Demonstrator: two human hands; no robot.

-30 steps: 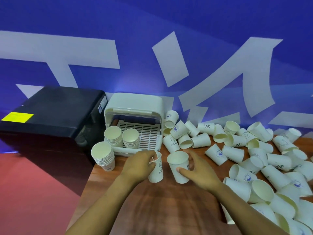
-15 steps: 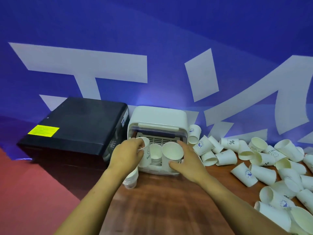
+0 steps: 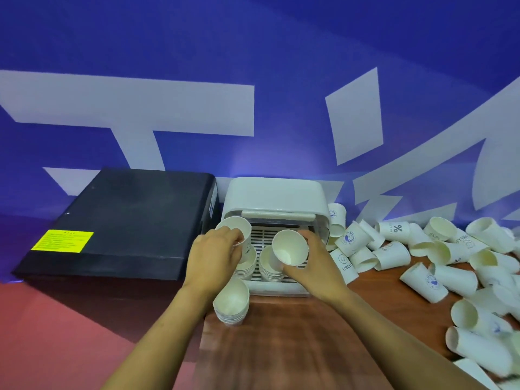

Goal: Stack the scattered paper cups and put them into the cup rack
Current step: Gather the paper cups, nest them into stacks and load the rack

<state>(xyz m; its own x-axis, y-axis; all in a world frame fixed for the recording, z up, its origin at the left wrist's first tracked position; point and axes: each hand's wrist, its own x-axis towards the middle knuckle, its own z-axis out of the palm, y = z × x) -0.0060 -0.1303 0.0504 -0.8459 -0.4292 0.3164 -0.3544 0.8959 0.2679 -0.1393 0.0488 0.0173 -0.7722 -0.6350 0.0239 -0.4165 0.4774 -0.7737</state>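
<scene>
Over rack (image 3: 277,192), right-hand cup (image 3: 289,247) mouth tilted camera-ward

A paper cup (image 3: 345,265) just right of the right hand (image 3: 315,266) is showing "HELLO" under a smiley. Farther right, another cup (image 3: 394,229) is showing "%". The yellow label (image 3: 62,240) on the black box, left of the left hand (image 3: 213,254), is carrying print too small to read.

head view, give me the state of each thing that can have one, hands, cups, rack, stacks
left hand: grips a cup over the left stack in the rack
right hand: grips a tilted cup over the right stack
cup rack: open at the front, two stacks inside
stack on the table: upright, outside the rack, untouched
scattered cups: loose, mostly on their sides
black box: closed
</scene>
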